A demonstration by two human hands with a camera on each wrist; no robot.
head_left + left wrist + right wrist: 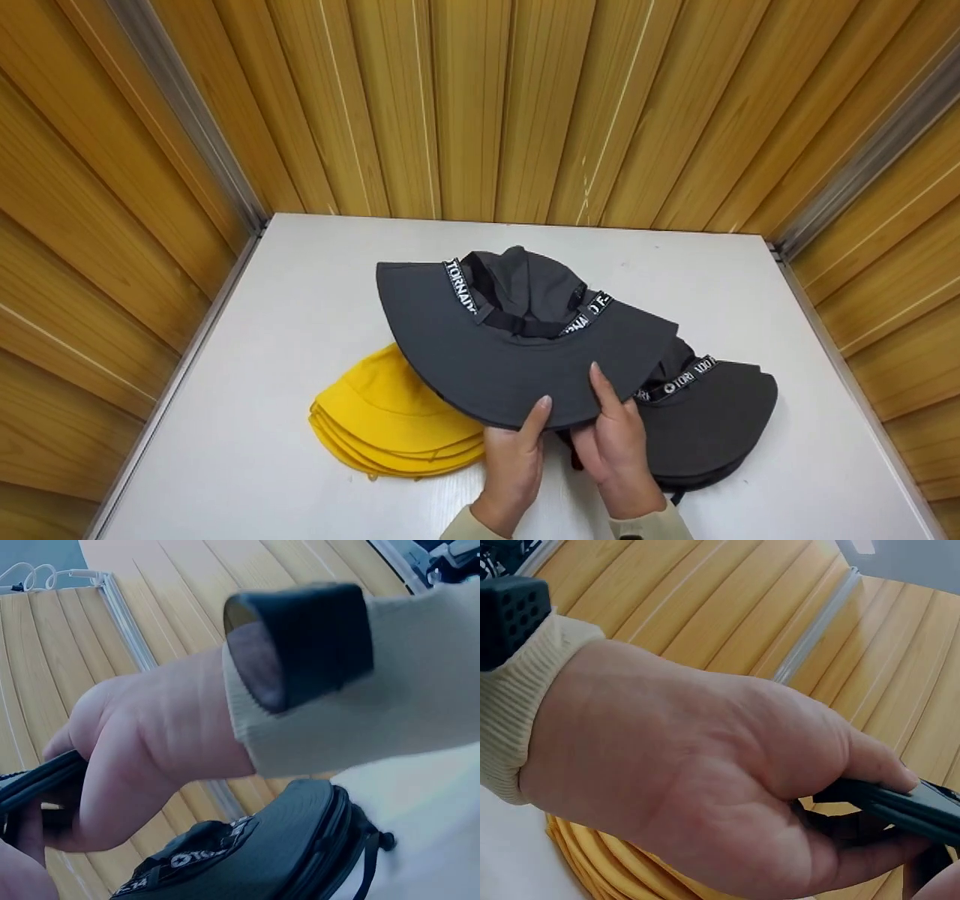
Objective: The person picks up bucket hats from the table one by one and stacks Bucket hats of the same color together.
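A dark grey bucket hat (495, 367) with black-and-white lettered tape is held up over the table, its inside facing up. My left hand (514, 469) grips its near brim, thumb on the upper face and fingers underneath. Just beside it my right hand (619, 450) pinches the same brim, thumb on top. In the right wrist view the brim (900, 806) shows as layered edges between thumb and fingers. Below on the left lies a stack of yellow bucket hats (390, 420). More dark hats (712, 420) lie stacked on the right, partly covered by the held hat.
The white table (300, 285) carries both stacks. Wood-patterned panels (480, 112) stand behind it and along both sides, with metal posts (195, 112) in the corners. A black cord (367, 866) hangs from the dark stack's edge.
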